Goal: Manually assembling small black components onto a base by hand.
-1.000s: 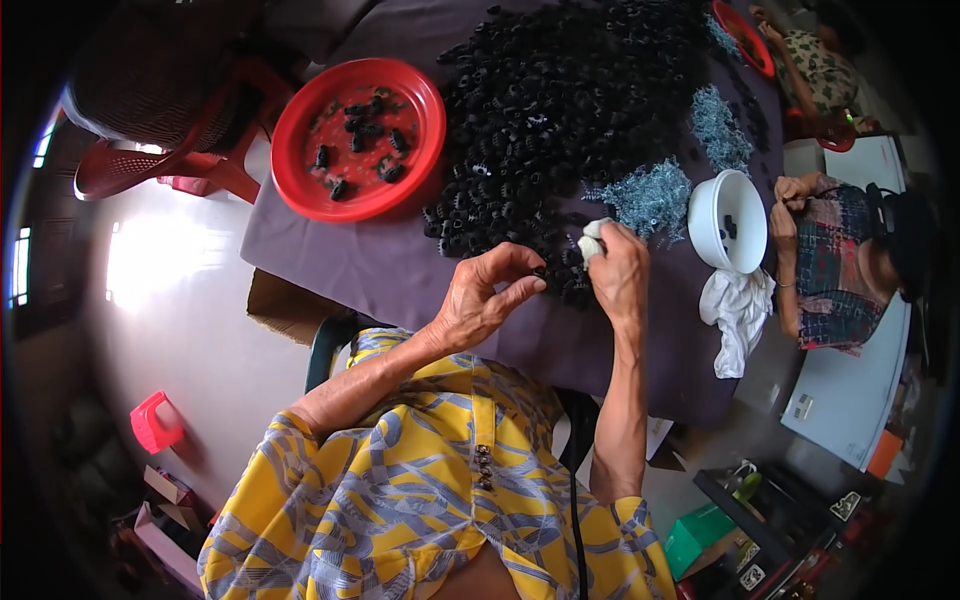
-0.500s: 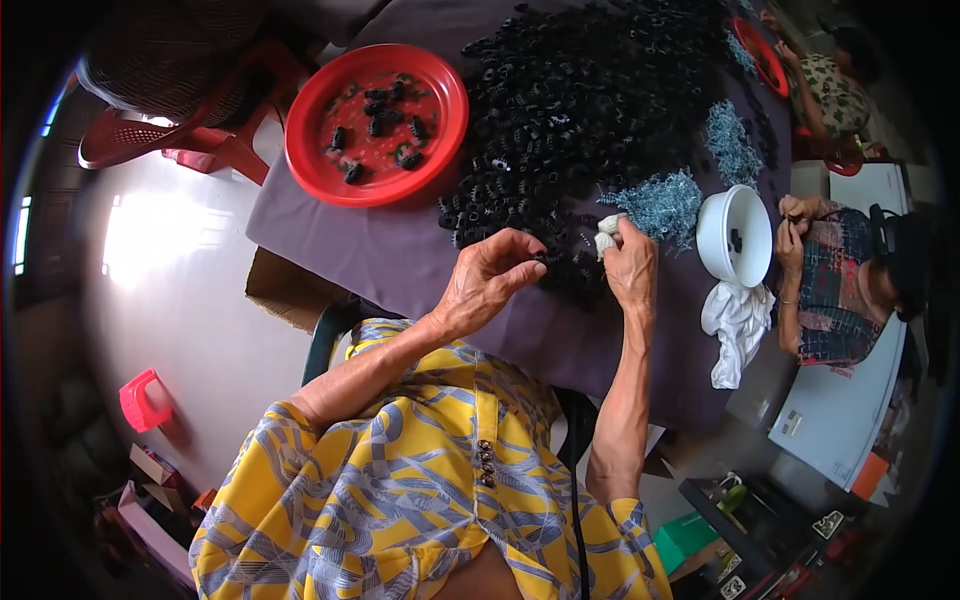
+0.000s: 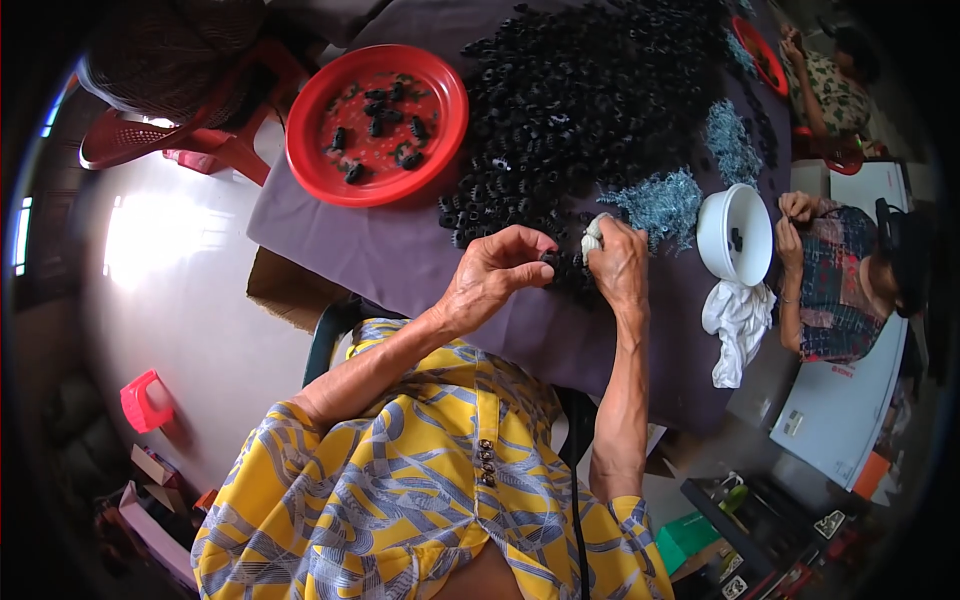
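Observation:
Over the near edge of the pile, my left hand (image 3: 487, 278) pinches a small black plastic piece (image 3: 549, 259) between thumb and forefinger. Close to its right is my right hand (image 3: 620, 265), with white cloth covers (image 3: 591, 236) on fingertips. Its fingers are curled together, and what they hold, if anything, is hidden. Beyond both hands spreads a large heap of small black plastic pieces (image 3: 560, 110), many toothed or ringed. A pile of fine silvery-blue coils (image 3: 663, 203), which look like springs, lies just past my right hand.
A red plate (image 3: 302, 150) with several black pieces stands at the left on the purple-grey tablecloth (image 3: 300, 225). To the right are a white bowl (image 3: 708, 232), a white cloth (image 3: 737, 335) and another coil pile (image 3: 733, 142). Two people sit along the right side; a red chair (image 3: 215, 135) stands far left.
My right hand has moved left and nearer to my left hand, its fingers more curled. My left hand has barely shifted; the black piece in it shows more plainly.

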The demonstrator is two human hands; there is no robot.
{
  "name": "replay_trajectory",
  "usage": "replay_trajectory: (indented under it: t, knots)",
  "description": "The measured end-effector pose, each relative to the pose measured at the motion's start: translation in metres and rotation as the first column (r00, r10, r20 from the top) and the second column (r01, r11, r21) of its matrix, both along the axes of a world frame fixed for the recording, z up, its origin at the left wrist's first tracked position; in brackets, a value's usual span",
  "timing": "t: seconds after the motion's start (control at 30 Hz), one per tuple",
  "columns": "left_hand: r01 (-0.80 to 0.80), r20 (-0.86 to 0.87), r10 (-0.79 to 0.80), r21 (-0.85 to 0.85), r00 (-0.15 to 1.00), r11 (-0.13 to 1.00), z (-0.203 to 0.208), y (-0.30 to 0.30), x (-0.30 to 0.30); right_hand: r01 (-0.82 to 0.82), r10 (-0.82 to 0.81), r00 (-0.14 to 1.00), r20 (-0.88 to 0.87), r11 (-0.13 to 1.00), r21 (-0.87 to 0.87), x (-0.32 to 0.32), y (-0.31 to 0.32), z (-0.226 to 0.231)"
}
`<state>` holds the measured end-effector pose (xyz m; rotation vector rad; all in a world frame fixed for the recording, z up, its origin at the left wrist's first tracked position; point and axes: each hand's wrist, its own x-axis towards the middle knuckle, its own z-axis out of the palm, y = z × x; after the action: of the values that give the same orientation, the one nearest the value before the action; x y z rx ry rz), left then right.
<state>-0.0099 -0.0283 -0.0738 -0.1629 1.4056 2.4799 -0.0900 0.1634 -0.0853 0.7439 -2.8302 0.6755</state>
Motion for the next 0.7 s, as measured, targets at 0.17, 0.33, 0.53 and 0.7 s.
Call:
replay_trajectory:
  t: [0.17,0.33,0.53,0.7]
  knots:
    - [-0.001,-0.003,0.001,-0.008,1.0,1.0,-0.002,-0.003,0.0,0.199,-0.102,0.935,0.339,0.943,-0.265,0.013,-0.009,0.03]
    - [0.001,-0.014,-0.002,-0.029,1.0,1.0,-0.002,-0.004,-0.001,0.267,0.051,0.853,0.519,0.812,-0.519,0.025,-0.014,0.042]
    - [0.0,-0.018,0.0,-0.022,1.0,1.0,0.002,-0.005,-0.002,0.037,0.147,0.928,0.341,0.878,-0.477,0.032,-0.025,0.063]
    - [-0.003,-0.041,0.001,-0.05,0.999,0.999,0.003,-0.005,0.002,0.004,0.144,0.943,0.301,0.897,-0.441,0.036,-0.032,0.071]
